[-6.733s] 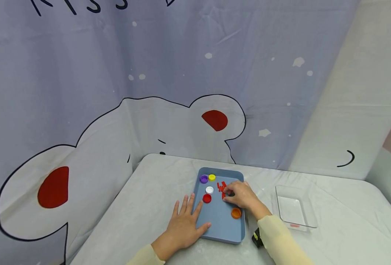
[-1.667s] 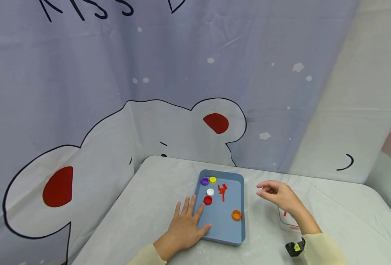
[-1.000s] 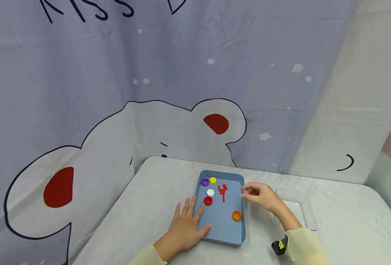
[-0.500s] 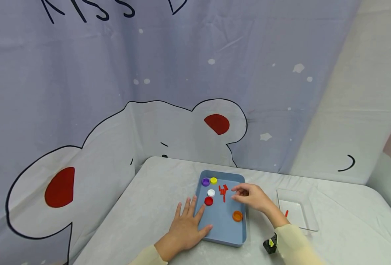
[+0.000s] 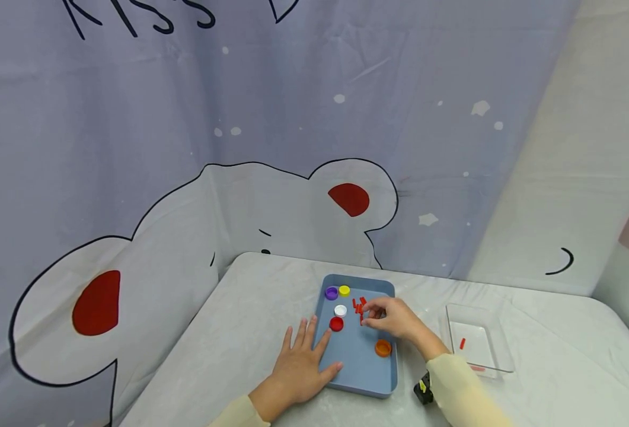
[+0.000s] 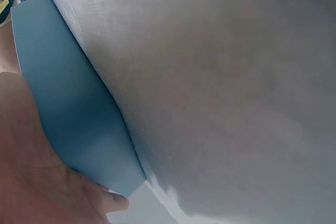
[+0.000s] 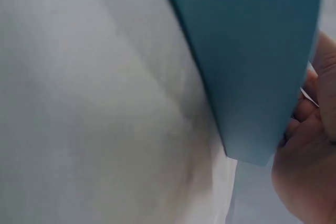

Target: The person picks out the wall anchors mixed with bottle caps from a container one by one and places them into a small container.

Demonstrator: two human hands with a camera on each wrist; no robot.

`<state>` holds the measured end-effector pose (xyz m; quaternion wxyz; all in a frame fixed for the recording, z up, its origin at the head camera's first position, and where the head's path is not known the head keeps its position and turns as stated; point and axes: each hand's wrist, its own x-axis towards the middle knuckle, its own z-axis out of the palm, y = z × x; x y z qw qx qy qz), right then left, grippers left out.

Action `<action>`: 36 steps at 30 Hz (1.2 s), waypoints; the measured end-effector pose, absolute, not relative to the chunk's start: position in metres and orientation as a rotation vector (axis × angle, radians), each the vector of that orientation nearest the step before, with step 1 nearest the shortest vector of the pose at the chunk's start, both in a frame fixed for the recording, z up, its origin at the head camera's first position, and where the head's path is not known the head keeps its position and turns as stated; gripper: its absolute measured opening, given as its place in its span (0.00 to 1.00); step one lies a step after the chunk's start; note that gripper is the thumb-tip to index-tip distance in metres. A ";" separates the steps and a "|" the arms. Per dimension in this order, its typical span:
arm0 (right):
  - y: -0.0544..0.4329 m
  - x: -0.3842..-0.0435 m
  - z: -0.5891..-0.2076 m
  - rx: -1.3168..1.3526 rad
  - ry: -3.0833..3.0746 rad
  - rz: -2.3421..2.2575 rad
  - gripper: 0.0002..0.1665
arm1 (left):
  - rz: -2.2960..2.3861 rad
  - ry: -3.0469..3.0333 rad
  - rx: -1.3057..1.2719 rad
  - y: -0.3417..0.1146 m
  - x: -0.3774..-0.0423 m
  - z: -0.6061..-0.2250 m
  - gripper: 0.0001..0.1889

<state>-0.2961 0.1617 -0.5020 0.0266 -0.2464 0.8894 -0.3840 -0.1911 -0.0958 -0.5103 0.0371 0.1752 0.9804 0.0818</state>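
My left hand (image 5: 296, 369) lies with spread fingers on the left edge of the blue tray (image 5: 357, 379); the left wrist view shows its palm against the tray's outer wall (image 6: 79, 98). My right hand (image 5: 396, 319) reaches over the tray's right side, thumb and index finger bent and apart. Their tips are right at a small group of red strips (image 5: 358, 308), one of them beside the thumb. In the right wrist view the tray wall (image 7: 252, 66) partly hides the right hand (image 7: 310, 161). Another red strip (image 5: 462, 343) lies inside the clear box (image 5: 506, 356).
Round caps stand in the tray: purple (image 5: 331, 293), yellow (image 5: 344, 290), white (image 5: 340, 311), red (image 5: 336, 324) and orange (image 5: 383, 348). The clear box is right of the tray on the white-covered table (image 5: 261, 296). A black device (image 5: 423, 389) is at the right wrist.
My right hand has moved left from near the clear box back to the red strips in the tray. Since the earliest frame, a red strip has come to lie inside the box. The left hand stays put.
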 end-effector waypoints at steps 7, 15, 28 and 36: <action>0.156 -0.302 -0.507 -0.817 2.844 -0.953 0.14 | 0.265 3.015 0.546 -0.096 -0.191 -0.509 0.41; 0.154 -0.306 -0.509 -0.797 2.921 -0.838 0.14 | 0.243 3.031 0.557 -0.096 -0.192 -0.510 0.41; 0.150 -0.304 -0.510 -0.780 2.976 -0.793 0.13 | 0.241 3.012 0.533 -0.095 -0.191 -0.511 0.42; 0.149 -0.306 -0.513 -0.770 2.998 -0.773 0.12 | 0.234 3.012 0.547 -0.096 -0.191 -0.510 0.42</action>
